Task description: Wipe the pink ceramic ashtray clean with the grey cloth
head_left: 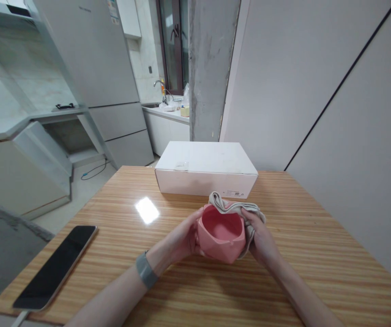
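A pink faceted pot (221, 243) is held above the wooden table, its wide opening tilted toward me. My left hand (190, 234) grips its left side, with the fingers partly hidden behind and under it. A grey-beige cloth (231, 207) lies folded over the pot's far rim and hangs down its right side. My right hand (260, 234) is closed on that cloth, pressing it against the pot's right wall with the thumb near the rim. The inside of the pot looks plain pink.
The wood-grain table (304, 254) spans the view. Behind the pot stands a white box (205, 181). A black-screened phone (57, 265) with a white cable lies at the left edge. Farther back are a fridge (89, 59), a sink counter and a grey pillar (211, 68).
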Motion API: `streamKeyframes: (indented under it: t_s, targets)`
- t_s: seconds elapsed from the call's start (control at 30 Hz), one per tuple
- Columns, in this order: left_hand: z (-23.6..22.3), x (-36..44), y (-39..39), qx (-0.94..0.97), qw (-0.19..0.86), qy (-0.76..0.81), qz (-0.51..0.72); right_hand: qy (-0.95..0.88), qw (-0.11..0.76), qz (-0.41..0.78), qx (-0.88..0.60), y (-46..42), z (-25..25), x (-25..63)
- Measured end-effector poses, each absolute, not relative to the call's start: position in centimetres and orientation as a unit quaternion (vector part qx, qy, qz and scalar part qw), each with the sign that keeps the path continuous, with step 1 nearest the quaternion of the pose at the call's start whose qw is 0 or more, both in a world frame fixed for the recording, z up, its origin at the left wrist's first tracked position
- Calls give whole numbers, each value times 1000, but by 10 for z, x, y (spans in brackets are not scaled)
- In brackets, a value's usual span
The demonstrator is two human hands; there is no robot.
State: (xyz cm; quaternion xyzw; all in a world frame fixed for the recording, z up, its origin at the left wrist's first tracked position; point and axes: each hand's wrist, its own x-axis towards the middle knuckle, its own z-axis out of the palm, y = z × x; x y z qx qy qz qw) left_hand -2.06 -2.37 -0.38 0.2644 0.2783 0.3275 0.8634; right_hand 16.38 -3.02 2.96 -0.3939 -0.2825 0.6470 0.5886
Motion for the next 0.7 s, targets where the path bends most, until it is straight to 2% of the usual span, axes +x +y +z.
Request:
streamKeyframes:
  t_s: [0.17,0.33,0.47,0.7]
  targets:
    - [-8,-14,-25,252,847,290,367,-293,601,645,-370,-30,30,161]
    - [0,-8,-31,267,821,270,425,-328,648,577,-373,-26,13,162]
    - [5,-6,-35,265,803,265,464,-382,645,532,-393,-24,-2,163]
    - [12,-14,-31,256,837,314,369,-328,640,560,-411,-20,5,167]
